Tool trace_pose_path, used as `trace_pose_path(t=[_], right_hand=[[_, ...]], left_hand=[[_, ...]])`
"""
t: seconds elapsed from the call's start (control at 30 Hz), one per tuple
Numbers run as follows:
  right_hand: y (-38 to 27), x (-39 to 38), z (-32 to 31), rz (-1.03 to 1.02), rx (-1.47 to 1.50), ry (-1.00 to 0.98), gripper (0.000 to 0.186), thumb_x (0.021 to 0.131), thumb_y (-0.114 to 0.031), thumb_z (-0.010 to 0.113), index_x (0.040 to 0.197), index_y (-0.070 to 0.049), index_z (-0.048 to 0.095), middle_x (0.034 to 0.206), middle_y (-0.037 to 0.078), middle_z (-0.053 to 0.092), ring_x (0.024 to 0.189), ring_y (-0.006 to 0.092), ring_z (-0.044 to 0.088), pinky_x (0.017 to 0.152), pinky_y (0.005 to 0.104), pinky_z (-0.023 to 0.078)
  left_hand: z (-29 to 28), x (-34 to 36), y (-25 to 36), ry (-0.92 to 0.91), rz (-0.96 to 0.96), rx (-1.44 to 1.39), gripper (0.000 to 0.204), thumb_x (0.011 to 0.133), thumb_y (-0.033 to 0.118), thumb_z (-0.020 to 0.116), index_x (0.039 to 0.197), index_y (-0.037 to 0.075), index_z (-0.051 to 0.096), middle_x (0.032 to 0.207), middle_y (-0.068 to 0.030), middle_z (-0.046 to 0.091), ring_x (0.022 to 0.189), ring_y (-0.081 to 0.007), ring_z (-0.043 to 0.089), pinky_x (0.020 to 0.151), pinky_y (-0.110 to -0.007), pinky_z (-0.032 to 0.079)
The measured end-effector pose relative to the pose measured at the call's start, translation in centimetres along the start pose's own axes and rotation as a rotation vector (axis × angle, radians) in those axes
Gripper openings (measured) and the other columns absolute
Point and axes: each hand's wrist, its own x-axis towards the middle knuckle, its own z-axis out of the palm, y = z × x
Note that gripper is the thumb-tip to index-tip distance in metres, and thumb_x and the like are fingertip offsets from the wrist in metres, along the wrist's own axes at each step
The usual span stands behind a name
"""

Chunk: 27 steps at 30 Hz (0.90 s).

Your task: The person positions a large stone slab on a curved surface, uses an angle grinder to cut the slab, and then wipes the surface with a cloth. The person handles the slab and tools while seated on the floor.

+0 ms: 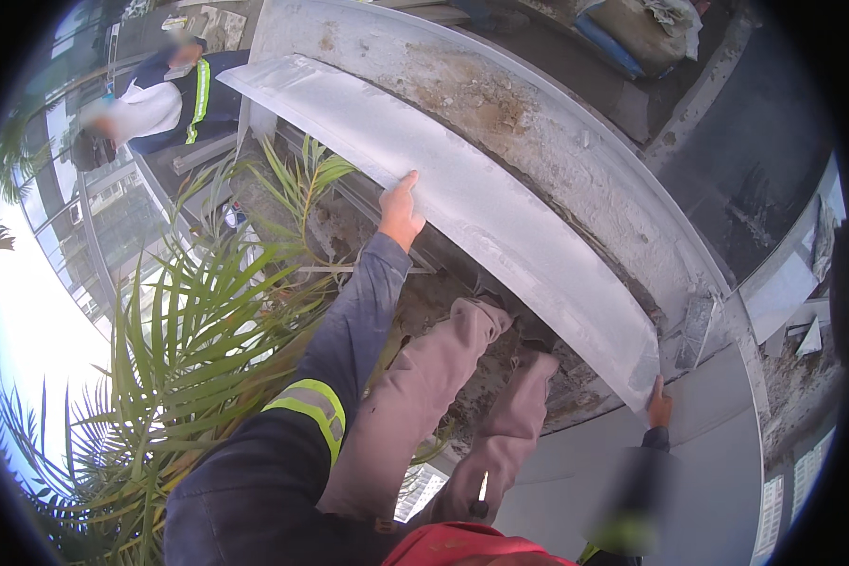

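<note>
A long, pale grey slab (509, 203), thin and flat like a stone panel, lies across the top of a low wall (486, 104). My left hand (402, 213) grips its near edge left of the middle, thumb on top and the other fingers hidden beneath. At the right end, my right hand (660, 407) holds the slab's corner. Between the slab and the wall's rough, mortar-smeared surface runs a dark gap. The slab's far left end reaches toward two co-workers in dark clothes with reflective bands.
Palm fronds (189, 330) crowd the left side. Soil and rubble (462, 406) lie around my feet, below the slab. A small grey block (696, 330) stands on the wall near the right end. Past the wall sits a dusty sack (637, 33).
</note>
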Motion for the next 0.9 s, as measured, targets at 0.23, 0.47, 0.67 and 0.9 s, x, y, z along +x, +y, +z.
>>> trace_pose_path(t=[0.23,0.47,0.67,0.9], right_hand=[[-0.6,-0.6,0.4,-0.004,-0.004,-0.107,0.090,0.098,-0.073,0.046,0.104,0.012,0.072,0.095,0.031,0.073,0.096,0.0442,0.069,0.088,0.0485,0.049],[0.6,0.9,0.5,0.074,-0.173,-0.075,0.096,0.097,-0.076,0.043,0.113,0.015,0.069,0.108,0.033,0.071,0.107,0.0441,0.067,0.096,0.0466,0.048],[-0.3,2.5,0.7,0.102,-0.212,-0.157,0.098,0.097,-0.076,0.041,0.119,0.016,0.066,0.118,0.037,0.067,0.119,0.0478,0.062,0.104,0.0488,0.044],[-2.9,2.6,1.0,0.084,-0.425,-0.143,0.083,0.099,-0.067,0.046,0.130,0.008,0.065,0.132,0.033,0.062,0.129,0.0470,0.057,0.110,0.0491,0.042]], left_hand=[[-0.4,-0.6,-0.6,0.003,0.166,0.092,0.028,0.092,0.007,0.075,0.115,-0.002,0.063,0.113,-0.0098,0.066,0.100,-0.0215,0.065,0.084,-0.038,0.054],[0.8,-2.0,-0.3,0.018,0.178,0.080,0.027,0.092,0.006,0.075,0.112,-0.005,0.062,0.112,-0.0109,0.064,0.099,-0.0191,0.063,0.085,-0.036,0.052],[1.0,-2.0,0.0,0.092,0.217,0.146,0.027,0.093,0.007,0.074,0.112,-0.010,0.062,0.112,-0.0125,0.066,0.097,-0.0195,0.064,0.084,-0.035,0.052],[2.3,-3.5,-2.1,0.118,0.248,0.129,0.042,0.098,0.018,0.071,0.125,-0.011,0.058,0.123,-0.0131,0.064,0.108,-0.0204,0.061,0.092,-0.036,0.049]])
